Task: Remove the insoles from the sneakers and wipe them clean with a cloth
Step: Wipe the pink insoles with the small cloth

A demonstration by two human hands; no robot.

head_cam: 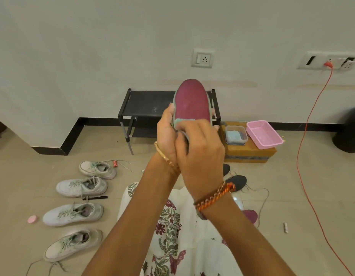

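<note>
The left hand (166,134) grips the lower edge of an upright maroon foam insole with a teal rim (192,102), raised before a black metal shoe rack (146,104), while the right hand (200,154) curls its fingers (194,126) over the insole's heel, any cloth there hidden; no writing is legible.

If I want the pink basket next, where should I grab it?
Grab the pink basket by its near long rim, coming from above. It sits tilted on the cardboard box, open side up, beside the clear container, so the rim is a free edge.
</note>
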